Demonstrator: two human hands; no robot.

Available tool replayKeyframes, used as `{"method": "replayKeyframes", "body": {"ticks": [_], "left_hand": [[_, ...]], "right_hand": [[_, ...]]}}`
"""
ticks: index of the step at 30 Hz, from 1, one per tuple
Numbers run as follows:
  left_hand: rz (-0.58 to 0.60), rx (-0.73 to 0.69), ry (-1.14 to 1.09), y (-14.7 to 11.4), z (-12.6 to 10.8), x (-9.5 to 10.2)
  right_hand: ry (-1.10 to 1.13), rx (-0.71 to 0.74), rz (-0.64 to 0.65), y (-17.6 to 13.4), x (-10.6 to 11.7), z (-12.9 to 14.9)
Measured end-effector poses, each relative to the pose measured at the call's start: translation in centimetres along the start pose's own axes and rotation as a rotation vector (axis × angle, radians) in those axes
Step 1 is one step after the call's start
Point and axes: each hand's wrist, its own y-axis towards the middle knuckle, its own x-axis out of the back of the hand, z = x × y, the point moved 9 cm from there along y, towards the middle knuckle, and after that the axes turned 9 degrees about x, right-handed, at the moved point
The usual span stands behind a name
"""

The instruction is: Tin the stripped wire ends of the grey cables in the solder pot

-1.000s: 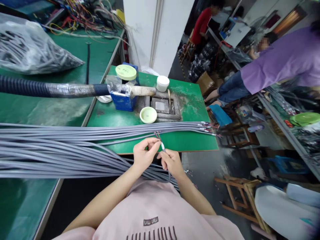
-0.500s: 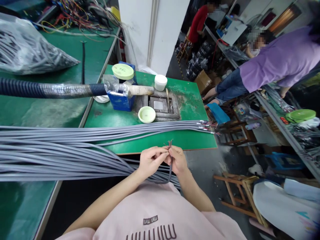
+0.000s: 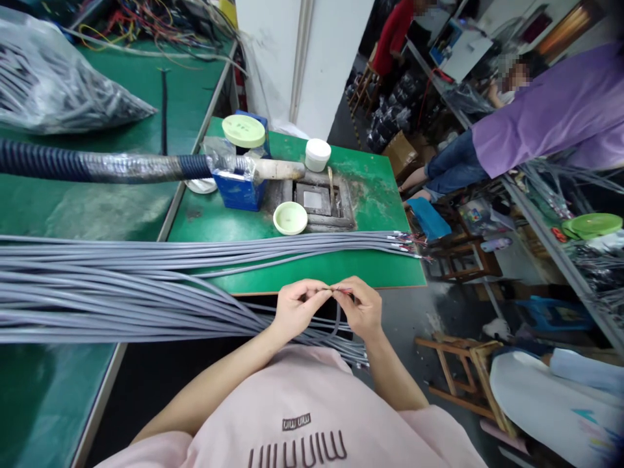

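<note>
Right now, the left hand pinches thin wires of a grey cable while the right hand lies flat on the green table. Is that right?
Not quite: the right hand does not lie flat on the green table. The head view shows it raised and pinching the thin wires too, close beside the left hand. The rest stands.

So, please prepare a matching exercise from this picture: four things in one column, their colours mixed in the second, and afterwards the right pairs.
Things:
1. Cable between the hands
2. Tub behind the grimy square frame
3. Box below the hose
4. Shallow dish

Colours:
A. White
B. Pale green
C. Grey
D. Blue

Pairs: 1-C, 2-A, 3-D, 4-B
</note>
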Motion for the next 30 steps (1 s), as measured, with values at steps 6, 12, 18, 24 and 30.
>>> {"method": "replayKeyframes", "body": {"ticks": [6, 12, 18, 24, 30], "left_hand": [[-0.027, 0.110, -0.126, 0.3, 0.7, 0.7], [-0.051, 0.282, -0.409, 0.7, 3.3, 1.1], [-0.091, 0.273, -0.362, 1.3, 3.0, 2.4], [-0.083, -0.012, 0.250, 2.3, -0.9, 4.8], [-0.040, -0.045, 0.631, 3.5, 0.0, 5.6]], "right_hand": [[0.170, -0.098, -0.056, 0.7, -1.3, -1.0], [0.296, -0.197, -0.045, 2.8, -3.2, -1.8], [0.238, -0.222, 0.059, 5.1, -4.6, -1.6], [-0.012, -0.149, 0.183, 10.7, -4.5, -2.1], [-0.368, -0.056, 0.435, 16.2, -7.2, -3.7]]}}
